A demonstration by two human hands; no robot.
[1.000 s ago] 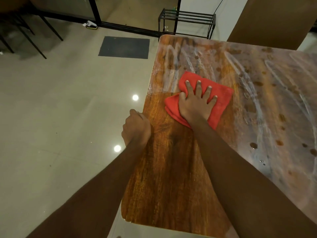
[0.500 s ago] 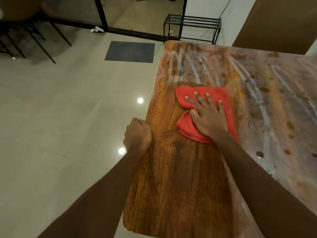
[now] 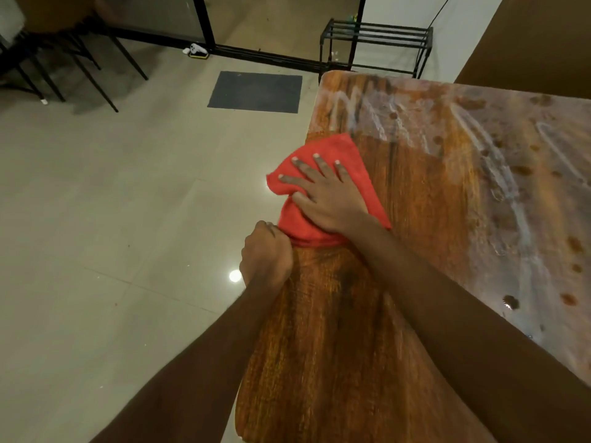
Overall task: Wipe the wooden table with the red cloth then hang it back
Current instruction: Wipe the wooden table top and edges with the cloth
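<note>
The red cloth (image 3: 335, 148) lies folded at the left edge of the wooden table (image 3: 425, 225), one corner hanging past the edge. My right hand (image 3: 326, 193) presses flat on the cloth with fingers spread. My left hand (image 3: 267, 255) is curled in a fist against the table's left edge, just below the cloth and touching its lower fold; its fingers are hidden from me. Whitish wet streaks and dark spots cover the table's far and right parts, while the near left part looks dark and plain.
Beige tiled floor spreads to the left of the table. A dark mat (image 3: 256, 91) lies on it ahead. A black metal rack (image 3: 377, 39) stands beyond the table's far corner. Black chair legs (image 3: 64, 65) stand at the far left.
My right hand has slid the cloth leftward, from the table's inner part to its left edge, where it now meets my left fist. My left hand has stayed at the edge.
</note>
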